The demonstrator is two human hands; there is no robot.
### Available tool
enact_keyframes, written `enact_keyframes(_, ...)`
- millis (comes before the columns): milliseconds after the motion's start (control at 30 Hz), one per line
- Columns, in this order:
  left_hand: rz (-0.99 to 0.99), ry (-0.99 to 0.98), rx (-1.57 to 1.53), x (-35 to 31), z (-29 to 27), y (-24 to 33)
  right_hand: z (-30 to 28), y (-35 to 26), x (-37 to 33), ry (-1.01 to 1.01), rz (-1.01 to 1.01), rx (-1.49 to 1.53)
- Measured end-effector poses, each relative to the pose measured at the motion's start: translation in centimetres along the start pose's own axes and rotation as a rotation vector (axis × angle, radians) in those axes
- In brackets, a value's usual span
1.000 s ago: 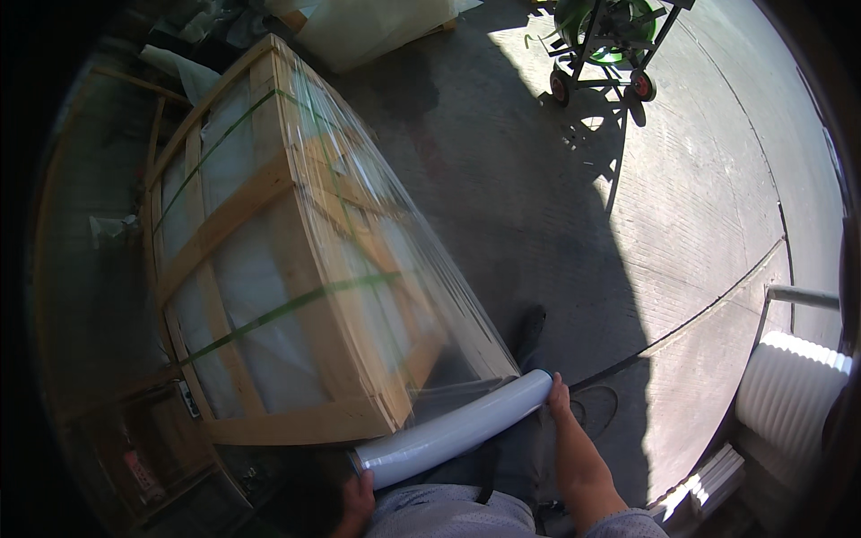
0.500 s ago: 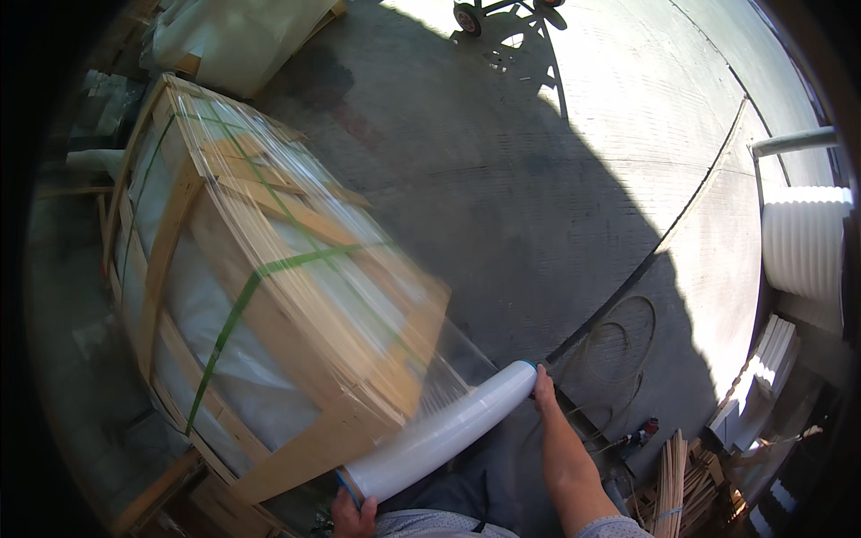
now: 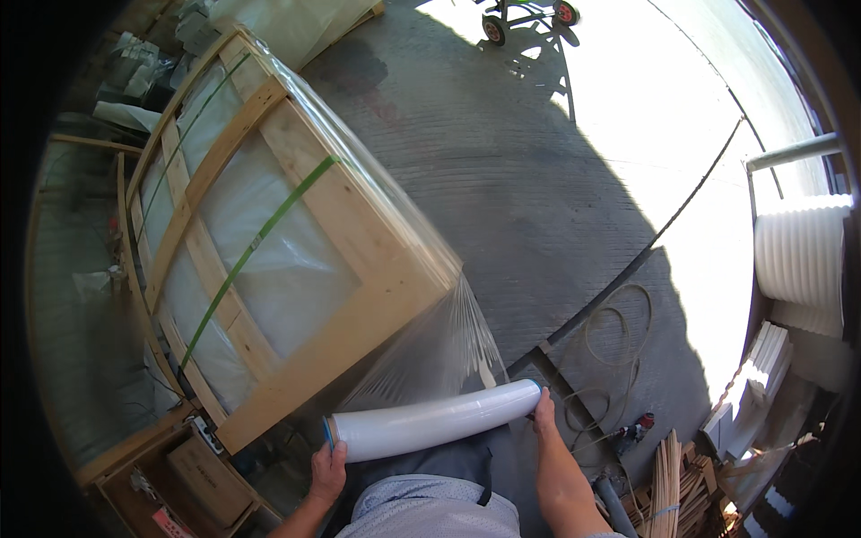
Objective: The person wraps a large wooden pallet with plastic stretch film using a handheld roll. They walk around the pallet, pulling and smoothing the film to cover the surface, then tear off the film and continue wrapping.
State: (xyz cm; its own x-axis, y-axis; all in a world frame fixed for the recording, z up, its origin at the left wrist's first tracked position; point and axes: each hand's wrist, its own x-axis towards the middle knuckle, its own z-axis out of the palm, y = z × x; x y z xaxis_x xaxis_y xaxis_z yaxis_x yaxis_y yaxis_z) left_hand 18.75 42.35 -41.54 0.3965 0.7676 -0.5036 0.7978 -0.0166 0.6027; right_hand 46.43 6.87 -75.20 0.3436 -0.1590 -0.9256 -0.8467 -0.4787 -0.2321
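Observation:
Between my hands lies a long white roll of stretch film (image 3: 435, 418), held crosswise in front of my body. My left hand (image 3: 330, 462) grips its left end by the blue-rimmed core, and my right hand (image 3: 543, 409) grips the right end. A stretched sheet of clear film (image 3: 430, 336) runs from the roll to the near right corner of a big wooden crate (image 3: 359, 309). Film also covers the crate's right side. The crate has pale planks over white wrapped contents, with a green strap (image 3: 256, 240) around it.
A cardboard box lies in a wooden bin (image 3: 117, 493) at the lower left. On the right are a coiled hose (image 3: 619, 336), a red-and-black power tool (image 3: 639, 429), bundled wood strips (image 3: 665, 484) and a white foam roll (image 3: 801, 260). A wheeled cart (image 3: 525, 22) stands at the far side.
The roll has turned more level, its left end rising with my left hand. More film stretches between roll and crate. My view has shifted, so the crate's near end shows more fully.

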Motion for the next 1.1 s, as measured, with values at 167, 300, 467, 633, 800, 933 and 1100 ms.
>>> enact_keyframes(167,-0.029,0.028,-0.03,-5.5,-1.7,-3.2,-2.9,2.0,-7.2,0.019,-0.073,0.064)
enact_keyframes(300,-0.017,-0.004,-0.049,-7.8,-4.2,-5.1,-3.0,4.8,-11.8,0.046,-0.113,0.133)
enact_keyframes(467,0.058,-0.053,-0.04,-7.4,-8.6,-9.1,-0.1,9.8,-15.9,0.1,-0.111,0.224)
enact_keyframes(633,0.146,-0.16,-0.019,-4.6,-14.0,-14.5,5.3,15.7,-20.3,0.178,-0.106,0.319)
enact_keyframes(800,0.202,-0.2,0.045,-4.9,-19.4,-19.8,10.7,24.4,-24.1,0.275,-0.005,0.298)
enact_keyframes(933,0.202,-0.261,0.113,-5.9,-22.8,-22.6,13.0,30.5,-26.2,0.254,0.023,0.379)
enact_keyframes(1100,0.23,-0.292,0.153,-7.5,-25.6,-26.1,16.9,38.5,-25.9,0.256,0.043,0.426)
